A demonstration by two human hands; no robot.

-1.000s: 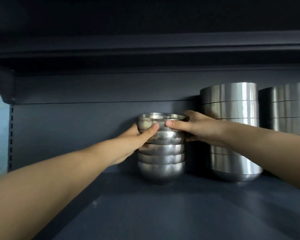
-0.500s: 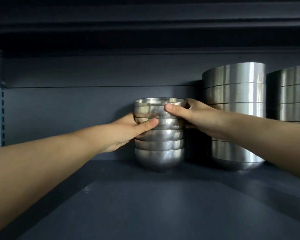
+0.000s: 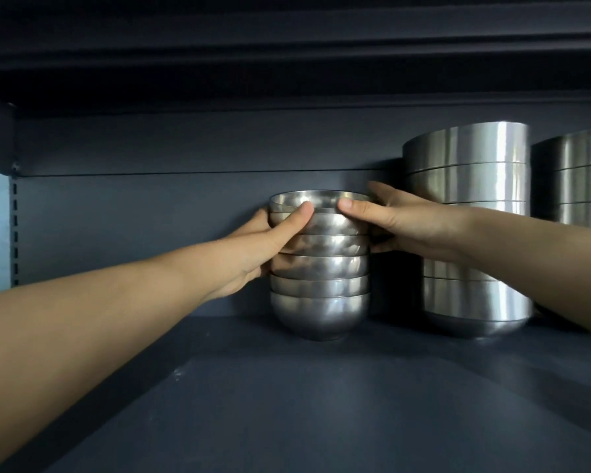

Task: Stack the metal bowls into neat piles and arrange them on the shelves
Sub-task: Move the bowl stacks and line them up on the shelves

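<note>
1. Your left hand (image 3: 270,240) and right hand (image 3: 406,223) each curl round the upper bowls of the pile of small round steel bowls (image 3: 319,268), thumbs in front, fingers hidden behind.
2. The pile stands on the dark blue shelf (image 3: 287,404), just left of a taller stack of wider steel bowls (image 3: 468,233).
3. Pushing up high could rock it on its rounded base, or your right hand could nudge that neighbour.
4. Mouths face up; the long axis is vertical.

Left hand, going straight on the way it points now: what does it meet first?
The stack of small bowls, which the left hand grips near the top. Pushing on would likely shove that stack toward the right hand and the taller stack of wide bowls beside it; depth there is unclear.
</note>
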